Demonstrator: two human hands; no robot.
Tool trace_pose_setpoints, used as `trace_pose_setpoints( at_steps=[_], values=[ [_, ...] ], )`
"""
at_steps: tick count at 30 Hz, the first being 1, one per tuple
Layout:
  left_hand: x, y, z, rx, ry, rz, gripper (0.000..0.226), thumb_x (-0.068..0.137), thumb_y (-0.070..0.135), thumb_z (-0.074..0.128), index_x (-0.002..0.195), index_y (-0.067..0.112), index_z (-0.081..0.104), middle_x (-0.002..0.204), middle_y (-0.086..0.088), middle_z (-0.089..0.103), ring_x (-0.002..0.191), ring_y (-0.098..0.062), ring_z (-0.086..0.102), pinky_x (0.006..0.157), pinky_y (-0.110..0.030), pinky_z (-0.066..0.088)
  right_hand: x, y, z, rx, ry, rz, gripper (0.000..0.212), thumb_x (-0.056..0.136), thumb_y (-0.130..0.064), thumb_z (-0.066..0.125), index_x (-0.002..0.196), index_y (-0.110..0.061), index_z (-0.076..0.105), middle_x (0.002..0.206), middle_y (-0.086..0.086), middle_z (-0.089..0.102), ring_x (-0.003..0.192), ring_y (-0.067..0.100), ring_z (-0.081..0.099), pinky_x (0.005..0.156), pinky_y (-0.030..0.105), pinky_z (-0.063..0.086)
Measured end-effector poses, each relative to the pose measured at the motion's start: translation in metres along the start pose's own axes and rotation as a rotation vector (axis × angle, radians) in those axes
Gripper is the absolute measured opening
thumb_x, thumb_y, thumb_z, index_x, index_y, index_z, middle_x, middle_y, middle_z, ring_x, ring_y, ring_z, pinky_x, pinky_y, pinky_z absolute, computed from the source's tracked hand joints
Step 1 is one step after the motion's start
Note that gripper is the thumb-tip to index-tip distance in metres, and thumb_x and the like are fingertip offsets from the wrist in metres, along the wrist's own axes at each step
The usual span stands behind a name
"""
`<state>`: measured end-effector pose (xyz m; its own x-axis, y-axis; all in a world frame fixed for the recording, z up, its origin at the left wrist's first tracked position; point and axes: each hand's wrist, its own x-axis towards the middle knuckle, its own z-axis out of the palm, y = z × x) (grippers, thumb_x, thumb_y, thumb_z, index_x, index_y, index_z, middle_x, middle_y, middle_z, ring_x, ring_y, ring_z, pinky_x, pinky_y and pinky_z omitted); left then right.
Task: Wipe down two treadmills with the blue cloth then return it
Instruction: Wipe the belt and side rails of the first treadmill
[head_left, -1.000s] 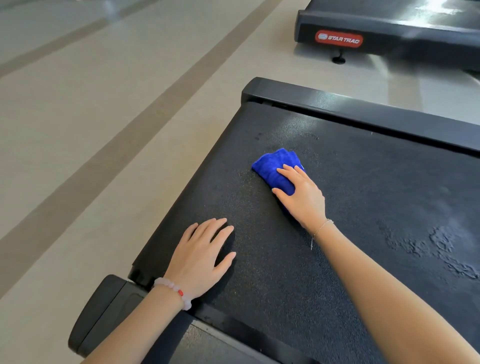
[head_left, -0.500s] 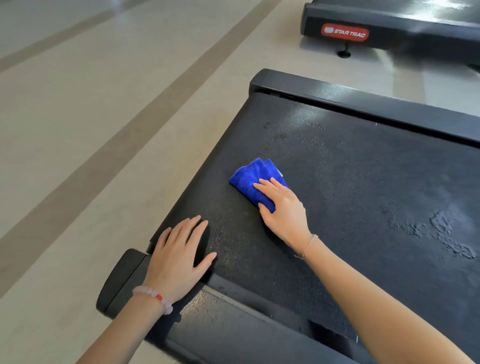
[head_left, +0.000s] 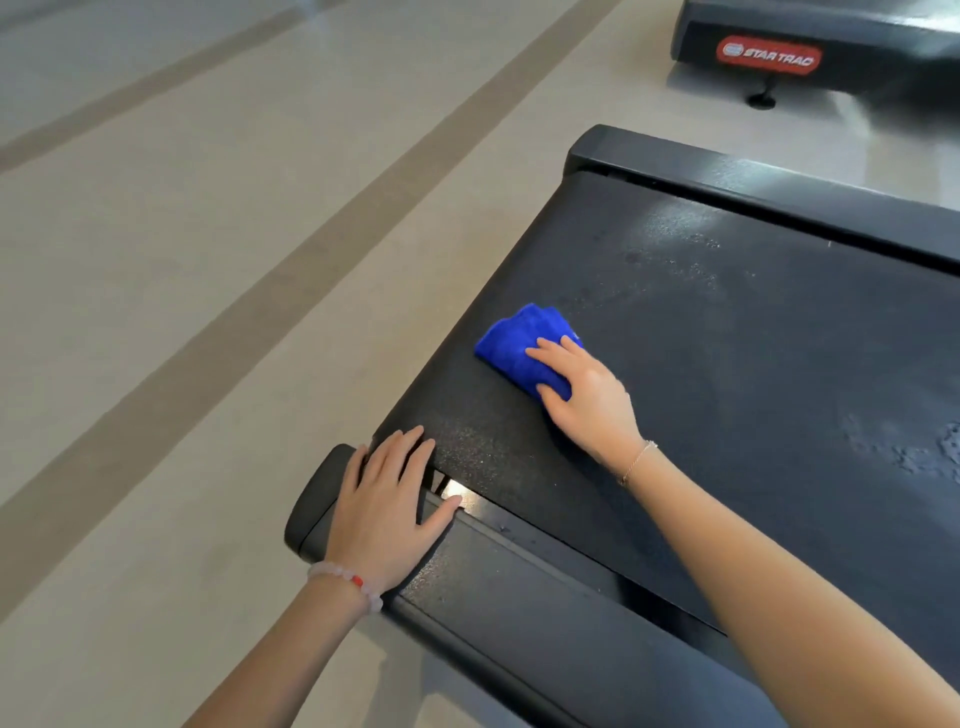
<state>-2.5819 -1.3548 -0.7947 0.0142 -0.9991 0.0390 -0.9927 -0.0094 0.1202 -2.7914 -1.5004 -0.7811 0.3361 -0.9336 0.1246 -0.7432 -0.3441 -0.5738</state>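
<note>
While my right hand (head_left: 587, 405) presses flat on the cloth (head_left: 514, 345) near the belt (head_left: 753, 364) edge and my left hand (head_left: 387, 504) rests spread on the rail (head_left: 519, 597), the ungripped cloth could slip free.

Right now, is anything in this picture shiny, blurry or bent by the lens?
Head view: a pale glare patch sits on the near treadmill; the far treadmill looks soft, with a bright reflection; the floor stripes bow slightly, as wide lenses do.
</note>
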Motion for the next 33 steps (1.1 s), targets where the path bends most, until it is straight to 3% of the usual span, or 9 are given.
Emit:
trace_pose_setpoints(
  at_steps=[2,6,10,14,18,23,33],
  values=[
    [0.001,0.0,0.0,-0.024,0.016,-0.009,0.065,0.084,0.061,0.035,0.125,0.015,0.057,0.137,0.0,0.051,0.125,-0.021,0.047,0.109,-0.04,0.022,0.01,-0.003,0.001,-0.017,0.025,0.068,0.041,0.089,-0.018,0.053,0.127,-0.031,0.054,0.136,-0.012,0.05,0.13,0.013,0.04,0.084,0.024,0.036],
    [0.001,0.0,-0.001,-0.077,0.082,-0.08,0.062,0.082,0.059,0.039,0.121,0.015,0.059,0.131,0.0,0.055,0.122,-0.019,0.05,0.106,-0.045,0.032,0.001,-0.008,0.005,0.002,-0.02,0.055,0.041,0.09,-0.019,0.053,0.129,-0.032,0.053,0.139,-0.017,0.047,0.137,0.01,0.032,0.098,0.033,0.037],
    [0.0,0.001,-0.002,-0.073,0.148,-0.164,0.06,0.079,0.058,0.041,0.114,0.014,0.061,0.126,-0.002,0.057,0.116,-0.021,0.054,0.102,-0.049,0.038,-0.025,-0.026,0.017,0.009,-0.049,-0.081,0.044,0.086,-0.015,0.059,0.127,-0.029,0.056,0.137,-0.012,0.05,0.136,0.012,0.035,0.106,0.025,0.026],
    [0.0,0.002,0.0,-0.061,0.164,-0.169,0.061,0.077,0.058,0.042,0.115,0.013,0.059,0.123,-0.003,0.058,0.113,-0.021,0.056,0.1,-0.049,0.039,-0.047,-0.038,0.032,0.017,-0.092,-0.256,0.047,0.079,-0.012,0.065,0.124,-0.025,0.059,0.132,-0.007,0.056,0.131,0.017,0.043,0.11,0.032,0.027],
    [-0.002,0.002,0.001,-0.057,0.16,-0.174,0.062,0.077,0.059,0.041,0.115,0.014,0.059,0.123,-0.002,0.059,0.112,-0.02,0.056,0.102,-0.049,0.038,-0.022,-0.033,0.024,0.024,-0.141,-0.204,0.043,0.086,-0.016,0.061,0.127,-0.028,0.056,0.138,-0.01,0.05,0.135,0.013,0.036,0.11,0.028,0.029],
    [-0.002,0.002,-0.001,-0.096,0.183,-0.186,0.06,0.078,0.057,0.041,0.118,0.015,0.056,0.12,0.0,0.06,0.111,-0.02,0.056,0.103,-0.044,0.035,0.008,-0.032,0.019,0.027,-0.085,-0.023,0.041,0.09,-0.019,0.054,0.129,-0.031,0.053,0.14,-0.012,0.047,0.135,0.014,0.036,0.103,0.035,0.035],
    [-0.007,0.002,-0.005,-0.207,0.291,-0.247,0.05,0.075,0.036,0.048,0.117,0.011,0.054,0.112,-0.004,0.063,0.099,-0.025,0.06,0.091,-0.048,0.046,-0.067,-0.052,0.038,0.041,-0.118,-0.235,0.047,0.081,-0.01,0.063,0.125,-0.026,0.058,0.134,-0.008,0.054,0.134,0.015,0.038,0.111,0.029,0.02]
  ],
)
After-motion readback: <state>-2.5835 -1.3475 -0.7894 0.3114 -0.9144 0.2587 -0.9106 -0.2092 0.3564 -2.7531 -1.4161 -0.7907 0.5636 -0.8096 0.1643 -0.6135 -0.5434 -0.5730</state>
